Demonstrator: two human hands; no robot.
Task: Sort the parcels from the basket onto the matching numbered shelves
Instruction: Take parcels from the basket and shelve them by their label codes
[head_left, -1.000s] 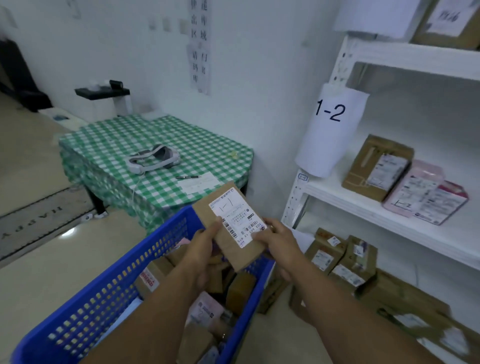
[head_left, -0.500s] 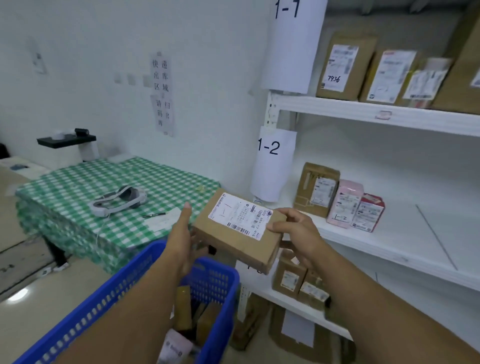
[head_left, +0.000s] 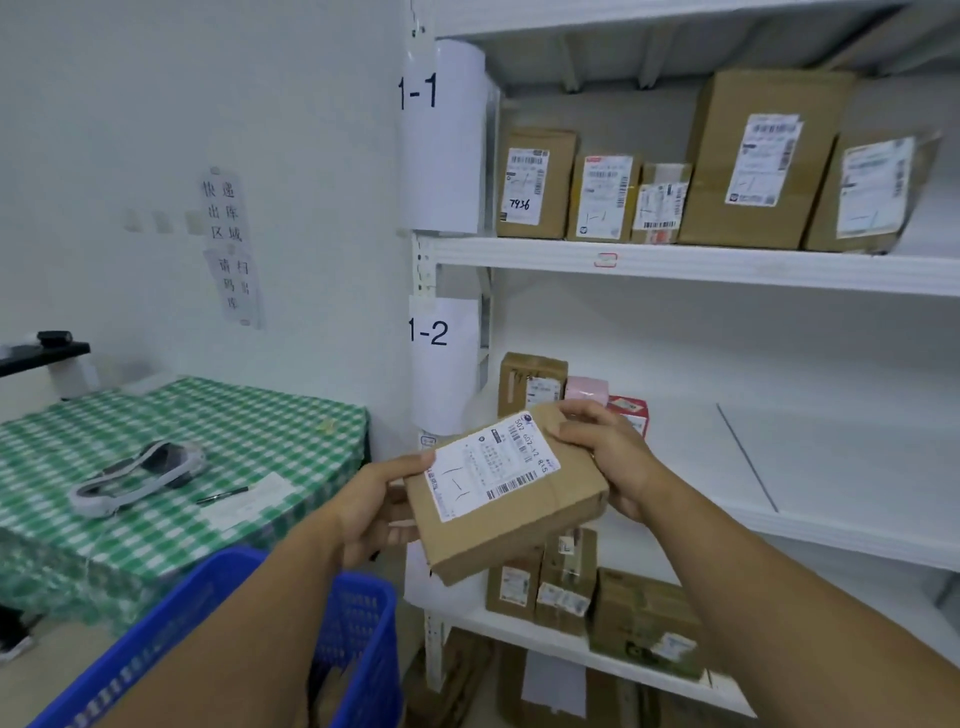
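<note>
A brown cardboard parcel (head_left: 524, 519) with a white label hand-marked "1-1" is held in front of the shelving. My left hand (head_left: 374, 504) grips its left edge and my right hand (head_left: 602, 452) grips its far right corner. The blue plastic basket (head_left: 208, 639) sits low at the left, under my left forearm. A paper sign "1-1" (head_left: 441, 135) marks the upper shelf (head_left: 675, 262), which holds several brown boxes. A sign "1-2" (head_left: 441, 358) marks the shelf below (head_left: 805, 467), where three small parcels stand at its left end.
A table with a green checked cloth (head_left: 218, 431) stands to the left with a headset (head_left: 140, 475), a pen and paper on it. Lower shelves hold more brown boxes (head_left: 566, 582). The right part of the 1-2 shelf is bare.
My view has risen toward the shelves, bringing the 1-1 shelf into full view. The parcel has lifted up out of the basket and turned, still held in both hands.
</note>
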